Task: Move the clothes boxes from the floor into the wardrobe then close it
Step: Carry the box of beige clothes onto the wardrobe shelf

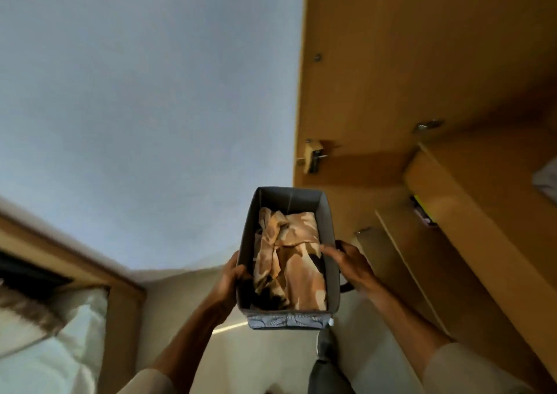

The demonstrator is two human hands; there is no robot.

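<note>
A grey fabric clothes box [286, 197] filled with folded orange and cream patterned cloth [298, 261] is held up in front of me, above the floor. My left hand [230, 276] grips its left wall, fingers curled over the rim. My right hand [349, 261] grips the right wall by the dark side handle, the thumb reaching over the rim onto the cloth. The wooden wardrobe [452, 227] stands to the right with its shelves in view. Its open door [376, 61] stands just beyond the box.
A latch [312, 155] sits on the open door's edge close behind the box. A bed with white bedding [54, 342] and a wooden frame lies at the lower left. A pale wall fills the left. My grey-clad leg [327, 363] is below the box.
</note>
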